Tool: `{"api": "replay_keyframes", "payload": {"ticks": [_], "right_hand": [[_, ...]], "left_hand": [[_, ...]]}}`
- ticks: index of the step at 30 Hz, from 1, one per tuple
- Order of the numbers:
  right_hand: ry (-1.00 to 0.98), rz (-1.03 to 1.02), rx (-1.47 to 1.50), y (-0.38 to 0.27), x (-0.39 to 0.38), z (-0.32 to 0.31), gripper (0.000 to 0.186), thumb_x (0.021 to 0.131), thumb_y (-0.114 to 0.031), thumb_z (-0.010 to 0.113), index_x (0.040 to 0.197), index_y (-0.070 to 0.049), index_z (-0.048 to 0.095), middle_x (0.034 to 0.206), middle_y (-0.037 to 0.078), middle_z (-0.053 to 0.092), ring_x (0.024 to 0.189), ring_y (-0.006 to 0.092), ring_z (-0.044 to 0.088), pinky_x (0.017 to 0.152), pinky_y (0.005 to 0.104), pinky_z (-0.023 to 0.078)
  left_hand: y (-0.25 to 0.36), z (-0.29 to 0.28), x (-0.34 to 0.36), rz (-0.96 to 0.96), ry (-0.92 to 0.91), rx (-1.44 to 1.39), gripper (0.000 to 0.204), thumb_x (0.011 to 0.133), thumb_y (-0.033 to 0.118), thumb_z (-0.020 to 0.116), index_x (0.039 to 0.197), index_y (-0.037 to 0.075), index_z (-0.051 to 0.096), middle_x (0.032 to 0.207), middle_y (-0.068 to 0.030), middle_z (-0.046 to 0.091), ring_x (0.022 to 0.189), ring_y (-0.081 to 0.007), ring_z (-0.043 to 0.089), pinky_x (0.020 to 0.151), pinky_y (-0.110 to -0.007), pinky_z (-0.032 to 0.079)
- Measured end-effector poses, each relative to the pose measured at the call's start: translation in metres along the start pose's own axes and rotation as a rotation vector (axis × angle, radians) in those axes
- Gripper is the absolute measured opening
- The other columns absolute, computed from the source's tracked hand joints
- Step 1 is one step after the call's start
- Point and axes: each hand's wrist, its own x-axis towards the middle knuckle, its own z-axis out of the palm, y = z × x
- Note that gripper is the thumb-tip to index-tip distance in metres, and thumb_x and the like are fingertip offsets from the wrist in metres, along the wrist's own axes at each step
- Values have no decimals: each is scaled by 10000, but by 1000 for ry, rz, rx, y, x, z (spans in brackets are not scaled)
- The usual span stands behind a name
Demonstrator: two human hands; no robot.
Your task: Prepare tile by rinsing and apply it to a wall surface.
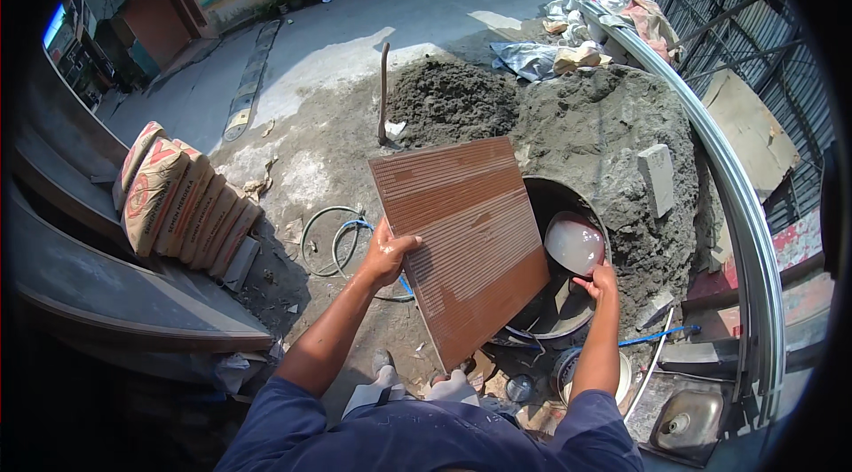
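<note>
My left hand (387,255) grips the left edge of a large reddish-brown ribbed tile (470,246), thumb over its face. Darker wet-looking patches mark the tile, which is tilted over the left side of a black drum (552,192). Inside the drum's opening, my right hand (601,281) is closed on a reddish water dipper (575,243) that holds cloudy whitish liquid. The dipper is just right of the tile's right edge and apart from it. The tile hides part of the drum.
Paper cement sacks (177,197) lean in a row at left. Beyond the drum rise dark sand heaps (453,99), with a wooden handle (383,95) upright beside them. A hose (311,246) coils on the ground. Long metal channels (710,144) curve along the right, near a steel sink (690,419).
</note>
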Motion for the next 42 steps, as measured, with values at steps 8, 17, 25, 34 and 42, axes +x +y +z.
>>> {"api": "replay_keyframes", "payload": {"ticks": [8, 17, 25, 34, 42], "right_hand": [[-112, -88, -329, -65, -40, 14, 430, 746, 43, 393, 1158, -70, 444, 902, 130, 581, 666, 263, 601, 553, 483, 564], [-314, -149, -467, -155, -96, 73, 396, 770, -11, 410, 1166, -23, 416, 852, 119, 549, 680, 235, 589, 612, 489, 556], [-382, -300, -651, -234, -125, 110, 256, 791, 13, 435, 1034, 40, 513, 879, 172, 603, 714, 307, 628, 541, 422, 572], [-591, -1316, -1712, -315, -135, 135, 149, 710, -154, 680, 766, -17, 659, 758, 148, 646, 633, 268, 627, 574, 339, 519], [-262, -1156, -2262, -361, -174, 176, 213, 679, -280, 743, 654, -78, 679, 714, 85, 651, 635, 240, 572, 608, 259, 467]], "left_hand": [[6, 43, -2, 74, -54, 102, 508, 706, -40, 538, 1191, -5, 391, 1096, -115, 536, 1006, -197, 532, 887, -347, 424], [85, 74, 49, -20, -118, 416, 386, 661, -127, 480, 1036, -35, 479, 902, -129, 574, 774, -201, 604, 664, -307, 528], [98, 128, 74, -115, -139, 561, 377, 626, -120, 493, 989, -20, 503, 832, -111, 576, 652, -190, 573, 532, -294, 478], [99, 157, 73, -80, -197, 709, 406, 661, -128, 472, 1053, -22, 475, 868, -126, 573, 713, -207, 603, 574, -296, 512], [90, 172, 68, -99, -197, 791, 392, 678, -108, 484, 1054, 0, 459, 796, -105, 544, 582, -173, 570, 437, -275, 451]]}}
